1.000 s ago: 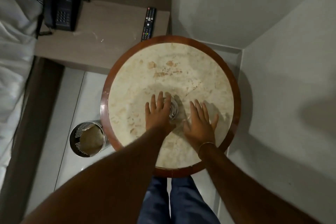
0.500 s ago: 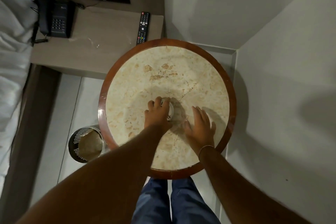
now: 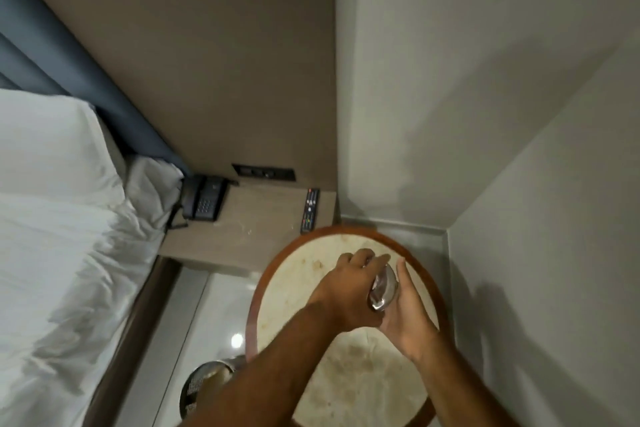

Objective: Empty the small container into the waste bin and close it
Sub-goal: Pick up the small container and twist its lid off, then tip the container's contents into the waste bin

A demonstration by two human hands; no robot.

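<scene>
A small shiny metal container (image 3: 383, 289) is lifted above the round marble table (image 3: 346, 374), held between both hands. My left hand (image 3: 346, 291) grips it from the left and over the top. My right hand (image 3: 408, 308) cups its right side and underside. Most of the container is hidden by my fingers. The perforated metal waste bin (image 3: 202, 388) stands on the floor left of the table, partly hidden by my left forearm, with crumpled paper inside.
A bedside shelf (image 3: 256, 229) behind the table carries a black phone (image 3: 204, 198) and a TV remote (image 3: 309, 210). The bed (image 3: 59, 236) with white linen fills the left. Walls close in on the right and behind the table.
The container has left the tabletop and now sits raised between both hands. My right hand, flat on the table before, has come up to it. The camera has tilted upward.
</scene>
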